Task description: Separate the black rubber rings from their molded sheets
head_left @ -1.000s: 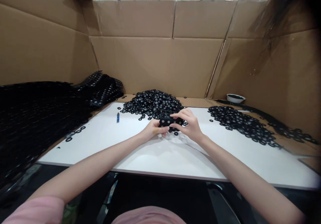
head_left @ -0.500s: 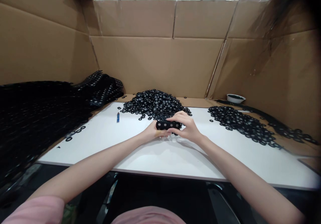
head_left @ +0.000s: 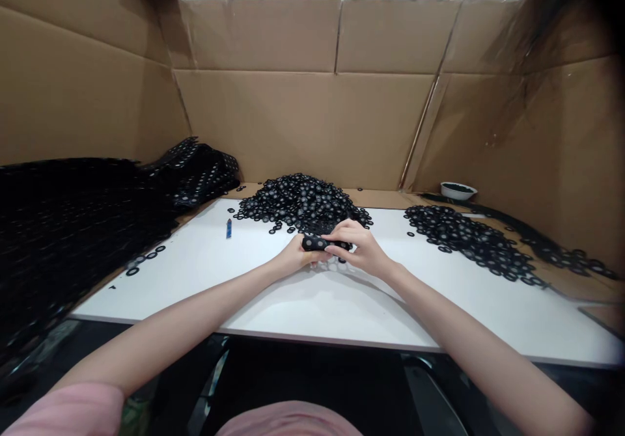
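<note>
Above the white tabletop, my left hand (head_left: 291, 258) is wrapped round the left end of a black perforated sheet (head_left: 311, 243), which looks bent or rolled and shows a row of round pale holes. My right hand (head_left: 364, 246) pinches the same sheet from the right, fingers on top and thumb on the near face. Part of the sheet is hidden behind those fingers. A few small black rings (head_left: 342, 260) lie or hang just under the hands. Directly behind them rises a large heap of black rings (head_left: 305, 198).
To the right spreads a second heap of rings (head_left: 469, 241), with a white bowl (head_left: 458, 191) behind it. Stacked black perforated sheets (head_left: 73, 228) fill the left side. A blue-handled small tool (head_left: 229, 229) lies on the white table (head_left: 170, 280). Cardboard walls (head_left: 293, 123) enclose the table.
The fingers and thumb of my right hand have drawn closer together on the sheet. Less of the sheet's near face shows now. My left hand keeps its hold almost unmoved.
</note>
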Tool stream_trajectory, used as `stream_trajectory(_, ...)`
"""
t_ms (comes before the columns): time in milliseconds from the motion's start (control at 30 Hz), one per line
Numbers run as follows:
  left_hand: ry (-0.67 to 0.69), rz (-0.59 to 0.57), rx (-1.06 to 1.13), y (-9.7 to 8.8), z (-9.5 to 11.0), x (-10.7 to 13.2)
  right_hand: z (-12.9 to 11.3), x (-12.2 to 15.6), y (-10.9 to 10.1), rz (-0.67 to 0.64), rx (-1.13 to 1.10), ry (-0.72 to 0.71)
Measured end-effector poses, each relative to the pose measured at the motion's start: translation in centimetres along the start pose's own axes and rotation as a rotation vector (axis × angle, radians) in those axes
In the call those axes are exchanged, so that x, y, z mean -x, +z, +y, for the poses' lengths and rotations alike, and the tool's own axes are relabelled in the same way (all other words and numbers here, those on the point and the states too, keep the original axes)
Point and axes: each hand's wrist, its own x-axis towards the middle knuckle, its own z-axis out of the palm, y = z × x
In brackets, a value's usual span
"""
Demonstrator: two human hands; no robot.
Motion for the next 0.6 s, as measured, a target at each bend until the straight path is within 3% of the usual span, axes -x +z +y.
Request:
stream_trajectory(133,-0.006,-0.006,-0.012,0.1,0.3,0.1,-0.2,-0.1,0.2,-0.01,-0.07,0.082)
stream_trajectory(367,-0.016,-0.009,0.041,0.4,-0.2,-0.3,-0.6,-0.5,0.5,0.182,-0.156,0.341)
stream_trajectory(433,-0.018,-0.019,0.048,0.4,-0.6,-0.2,0.1,-0.7,0.1,0.313,-0.172,0.416)
stream_trajectory(533,-0.053,-0.079,0.059,0.3,-1.2,0.0,2.9,-0.4,-1.9,0.733,-0.212,0.588)
stream_trajectory(600,-0.061,-0.08,0.082,0.2,-1.5,0.1,5.5,0.6,-3.9,0.875,-0.108,0.713)
